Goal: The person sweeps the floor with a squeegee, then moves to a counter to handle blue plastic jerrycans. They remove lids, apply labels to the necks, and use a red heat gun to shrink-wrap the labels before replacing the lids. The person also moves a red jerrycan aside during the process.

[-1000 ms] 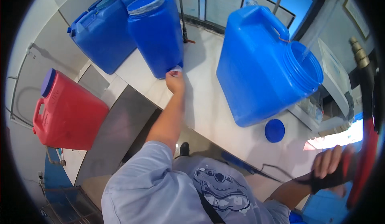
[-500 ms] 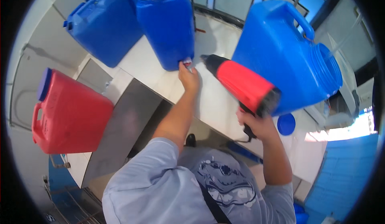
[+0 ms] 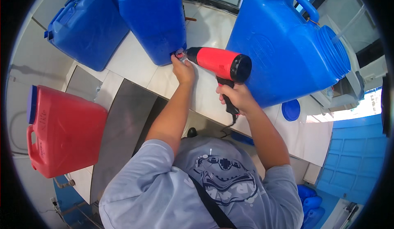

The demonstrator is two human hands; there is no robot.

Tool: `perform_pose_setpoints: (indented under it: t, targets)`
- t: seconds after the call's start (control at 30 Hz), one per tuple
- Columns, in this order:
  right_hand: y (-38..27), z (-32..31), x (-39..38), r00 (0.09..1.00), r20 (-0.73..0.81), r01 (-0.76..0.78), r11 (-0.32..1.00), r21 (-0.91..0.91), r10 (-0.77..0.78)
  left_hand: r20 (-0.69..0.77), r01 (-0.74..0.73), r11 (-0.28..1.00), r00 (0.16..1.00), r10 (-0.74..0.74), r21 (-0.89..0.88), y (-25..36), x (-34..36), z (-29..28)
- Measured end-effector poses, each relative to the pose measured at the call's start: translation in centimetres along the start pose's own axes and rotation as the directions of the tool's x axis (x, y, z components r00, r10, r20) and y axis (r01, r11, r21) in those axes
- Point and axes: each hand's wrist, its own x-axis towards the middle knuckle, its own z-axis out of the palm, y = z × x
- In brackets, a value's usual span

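Hands work at a white table (image 3: 135,60) seen from above. At 12 o'clock stands a blue jug (image 3: 154,17). The left hand (image 3: 183,69) pinches a small fitting (image 3: 179,54) at the jug's lower corner, fingers closed on it. The right hand (image 3: 237,97) grips the handle of a red heat gun (image 3: 219,63), its nozzle touching that same corner. Heating looks under way, the fitting not yet released. A larger blue jug (image 3: 283,48) stands at 2 o'clock, a red jug (image 3: 61,130) at 9 o'clock.
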Motion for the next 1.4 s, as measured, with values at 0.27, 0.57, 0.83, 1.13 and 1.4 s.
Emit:
perform_pose_setpoints:
  t: [0.27, 0.57, 0.83, 1.13, 1.4]
  targets:
    - [0.3, -1.6, 0.2, 0.996, -0.036, -0.075, 0.997, 0.022, 0.076, 0.099, -0.006, 0.956, 0.994, 0.036, -0.293, -3.4, 1.1, 0.5]
    - [0.3, -0.7, 0.6, 0.998, -0.036, -0.049, 0.994, 0.100, 0.053, 0.046, 0.305, 0.826, 0.945, -0.323, -0.474, -2.0, 1.6, 1.9]
    - [-2.9, -10.3, -20.3, 0.948, 0.186, 0.240, 0.963, 0.123, -0.260, 0.555, 0.646, 0.122, 0.725, -0.408, -0.754, -2.3, 3.8, -1.4]
    - [-12.8, -21.1, -37.1, 0.402, -0.398, 0.733, 0.550, -0.399, -0.825, 0.757, 0.833, -0.128, 0.412, -0.507, -0.538, -0.2, 7.0, 0.9]
    - [-22.0, -32.7, -24.6, 0.458, -0.660, -0.227, 0.639, -0.735, -0.595, 0.716, 0.865, 0.030, 0.434, -0.548, -0.502, -1.4, 7.8, 0.0]
